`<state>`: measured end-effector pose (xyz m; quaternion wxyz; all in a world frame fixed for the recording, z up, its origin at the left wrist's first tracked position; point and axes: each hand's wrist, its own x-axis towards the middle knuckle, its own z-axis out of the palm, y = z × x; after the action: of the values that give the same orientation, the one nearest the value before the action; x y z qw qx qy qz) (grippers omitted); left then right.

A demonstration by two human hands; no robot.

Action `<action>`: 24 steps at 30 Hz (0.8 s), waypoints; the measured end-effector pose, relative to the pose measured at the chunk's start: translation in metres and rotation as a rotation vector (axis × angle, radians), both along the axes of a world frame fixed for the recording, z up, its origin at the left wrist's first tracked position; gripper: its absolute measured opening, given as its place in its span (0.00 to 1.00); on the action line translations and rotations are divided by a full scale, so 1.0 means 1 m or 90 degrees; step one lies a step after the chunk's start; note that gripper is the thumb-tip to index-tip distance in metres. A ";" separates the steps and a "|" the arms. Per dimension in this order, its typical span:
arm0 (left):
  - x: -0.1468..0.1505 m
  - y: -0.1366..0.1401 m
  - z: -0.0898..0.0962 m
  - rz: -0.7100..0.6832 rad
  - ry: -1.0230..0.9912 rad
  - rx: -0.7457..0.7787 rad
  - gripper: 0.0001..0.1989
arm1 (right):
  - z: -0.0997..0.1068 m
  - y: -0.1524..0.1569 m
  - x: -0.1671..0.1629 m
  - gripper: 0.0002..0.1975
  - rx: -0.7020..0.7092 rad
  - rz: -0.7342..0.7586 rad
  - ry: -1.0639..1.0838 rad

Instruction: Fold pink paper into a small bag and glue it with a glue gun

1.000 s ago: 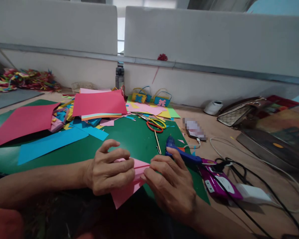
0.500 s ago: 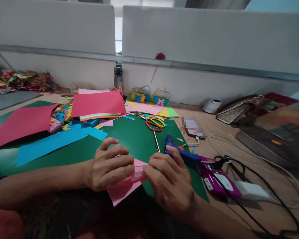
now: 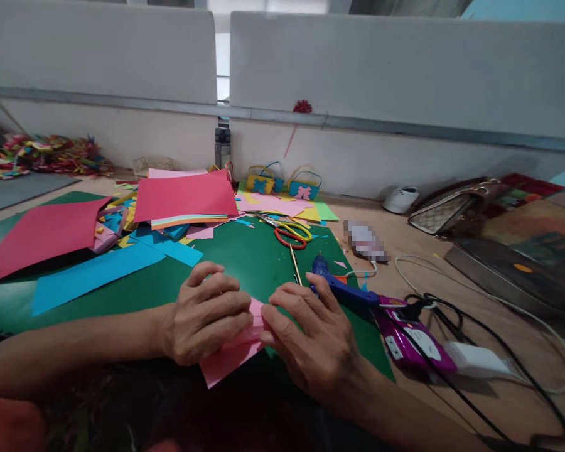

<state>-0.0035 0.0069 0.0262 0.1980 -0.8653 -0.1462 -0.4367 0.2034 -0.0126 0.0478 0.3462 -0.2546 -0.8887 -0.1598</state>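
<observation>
A piece of pink paper [image 3: 233, 361], with a fold along it, is held between my two hands near the front edge of the green mat [image 3: 245, 251]. My left hand [image 3: 211, 317] is closed over its left part and hides much of it. The fingertips of my right hand [image 3: 313, 333] pinch its right edge. Beyond the hands lie scissors [image 3: 292, 235] with red and yellow handles and a thin gold-coloured tool [image 3: 295, 265]. A blue glue gun [image 3: 343, 289] rests just past my right hand.
Red sheets [image 3: 186, 196] and blue paper strips [image 3: 98, 276] lie at left. Small paper baskets [image 3: 305, 188] stand at the back. On the right are a phone [image 3: 365, 240], a purple power strip [image 3: 414, 339], black cables [image 3: 499, 351] and a handbag [image 3: 452, 210].
My right hand has shifted a little left, closer to my left hand, with its fingertips further in along the pink paper. My left hand has barely moved.
</observation>
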 end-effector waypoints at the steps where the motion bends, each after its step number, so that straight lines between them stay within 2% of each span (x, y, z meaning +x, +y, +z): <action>1: 0.000 0.000 0.000 0.000 0.001 0.004 0.10 | 0.000 0.000 0.000 0.08 0.001 0.004 0.000; 8: 0.004 -0.002 0.004 0.020 -0.002 -0.037 0.09 | -0.001 0.000 -0.002 0.07 0.021 0.009 0.002; 13: 0.009 -0.005 0.014 0.073 0.011 -0.079 0.07 | -0.001 -0.001 -0.003 0.11 -0.018 0.013 0.025; 16: 0.011 -0.008 0.014 0.069 0.007 -0.045 0.05 | 0.000 -0.003 -0.005 0.13 -0.035 0.001 0.043; 19: 0.014 -0.009 0.011 0.065 -0.002 0.015 0.05 | 0.002 -0.006 -0.009 0.10 -0.036 -0.020 0.059; 24: 0.025 -0.009 0.015 0.107 -0.004 0.150 0.10 | 0.001 -0.011 -0.015 0.09 -0.024 -0.113 0.022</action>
<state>0.0215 -0.0021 0.0412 0.3332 -0.8194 -0.1665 -0.4357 0.1883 -0.0238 0.0491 0.3410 -0.3417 -0.8594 -0.1684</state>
